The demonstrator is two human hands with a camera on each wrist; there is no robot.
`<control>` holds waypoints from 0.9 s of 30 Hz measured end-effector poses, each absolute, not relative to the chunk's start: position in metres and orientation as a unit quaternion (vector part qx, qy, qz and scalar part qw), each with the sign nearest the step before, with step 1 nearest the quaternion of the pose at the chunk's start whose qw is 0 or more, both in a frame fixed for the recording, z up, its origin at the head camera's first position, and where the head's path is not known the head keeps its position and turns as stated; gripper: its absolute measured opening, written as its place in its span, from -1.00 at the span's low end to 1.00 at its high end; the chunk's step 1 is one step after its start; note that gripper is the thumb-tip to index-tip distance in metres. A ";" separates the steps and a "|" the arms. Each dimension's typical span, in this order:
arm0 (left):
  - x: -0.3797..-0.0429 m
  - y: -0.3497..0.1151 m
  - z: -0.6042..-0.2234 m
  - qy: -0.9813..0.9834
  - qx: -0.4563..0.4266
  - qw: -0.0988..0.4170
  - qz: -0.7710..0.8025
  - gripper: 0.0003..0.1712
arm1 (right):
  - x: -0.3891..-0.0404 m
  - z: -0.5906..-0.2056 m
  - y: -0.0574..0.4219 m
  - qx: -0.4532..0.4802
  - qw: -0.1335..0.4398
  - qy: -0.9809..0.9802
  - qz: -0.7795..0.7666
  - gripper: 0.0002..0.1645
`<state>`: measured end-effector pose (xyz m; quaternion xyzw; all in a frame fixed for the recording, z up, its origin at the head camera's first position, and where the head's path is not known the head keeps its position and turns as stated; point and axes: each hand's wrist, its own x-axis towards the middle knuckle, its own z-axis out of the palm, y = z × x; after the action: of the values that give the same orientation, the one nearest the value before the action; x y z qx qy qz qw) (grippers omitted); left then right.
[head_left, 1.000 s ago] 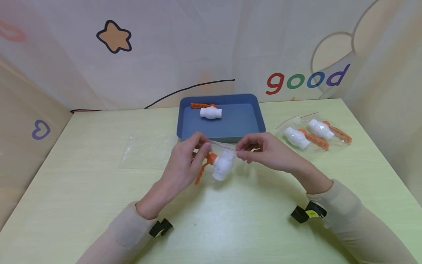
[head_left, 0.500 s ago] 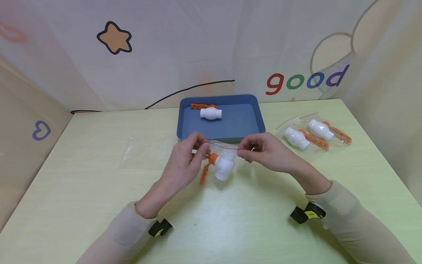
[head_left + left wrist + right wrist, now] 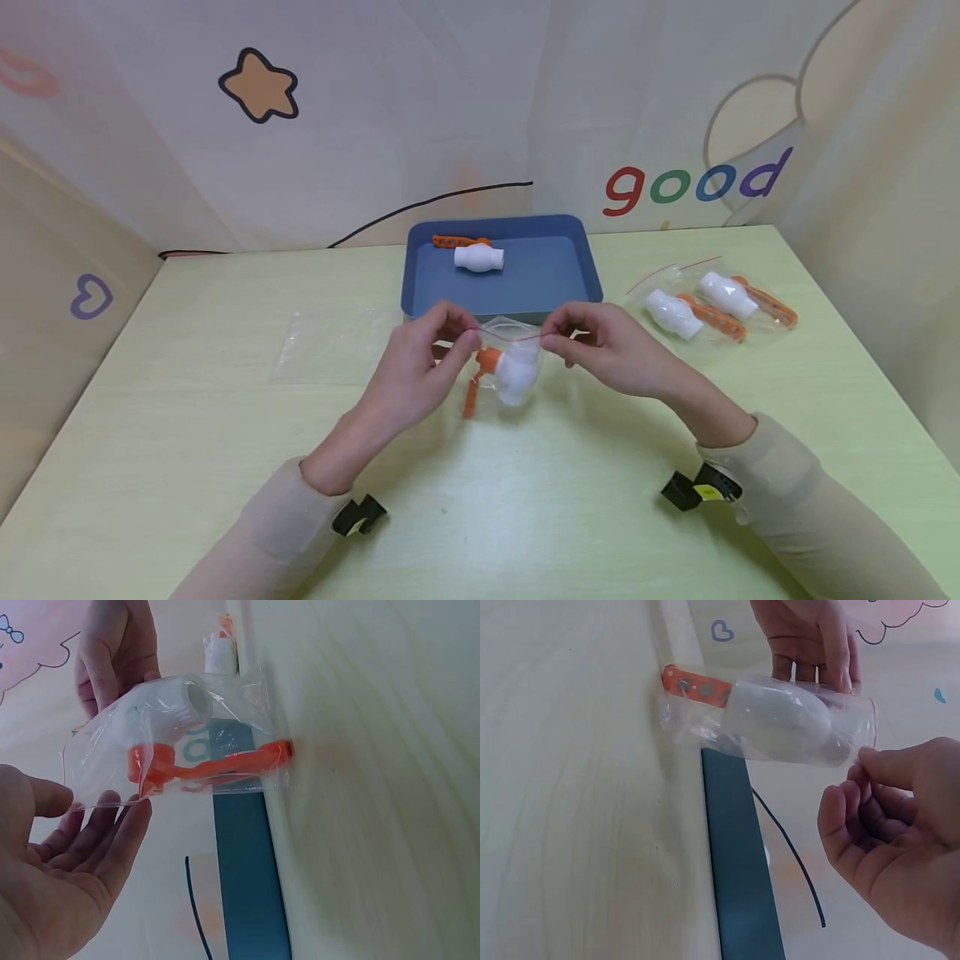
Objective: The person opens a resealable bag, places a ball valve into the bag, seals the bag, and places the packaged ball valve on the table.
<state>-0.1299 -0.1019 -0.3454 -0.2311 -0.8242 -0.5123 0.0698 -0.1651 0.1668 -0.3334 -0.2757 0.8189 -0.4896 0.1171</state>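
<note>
Head view alone shows the tray floor (image 3: 547, 271); both hands' (image 3: 408, 367) (image 3: 615, 350) fingers (image 3: 457, 350) pinch a bag (image 3: 851, 731).

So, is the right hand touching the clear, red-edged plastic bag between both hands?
Touching. The right wrist view shows the right hand pinching the clear plastic bag by its red edge.

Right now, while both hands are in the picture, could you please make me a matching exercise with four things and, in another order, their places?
Things:
1. loose white fitting
2. flat clear bag
3. lone filled bag
4. two filled bags

Places:
A. on the table, right of the blue tray
B. inside the blue tray
C. held by the fingers of the left hand and right hand
D. on the table, left of the lone filled bag

Pairs: 1-B; 2-D; 3-C; 4-A
</note>
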 end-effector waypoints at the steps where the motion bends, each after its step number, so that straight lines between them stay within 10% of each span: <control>1: -0.130 -0.102 -0.346 -0.825 -0.232 0.069 -0.511 -0.92 | -0.165 -0.333 0.167 -0.276 0.117 0.817 -0.493 -0.91; 27: -0.133 -0.103 -0.345 -0.839 -0.237 0.099 -0.480 -0.94 | -0.162 -0.333 0.164 -0.311 0.019 0.843 -0.439 -0.94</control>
<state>-0.1327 -0.1030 -0.3448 -0.2366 -0.8387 -0.4804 0.0993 -0.1620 0.1642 -0.3330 -0.3109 0.8426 -0.4393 0.0191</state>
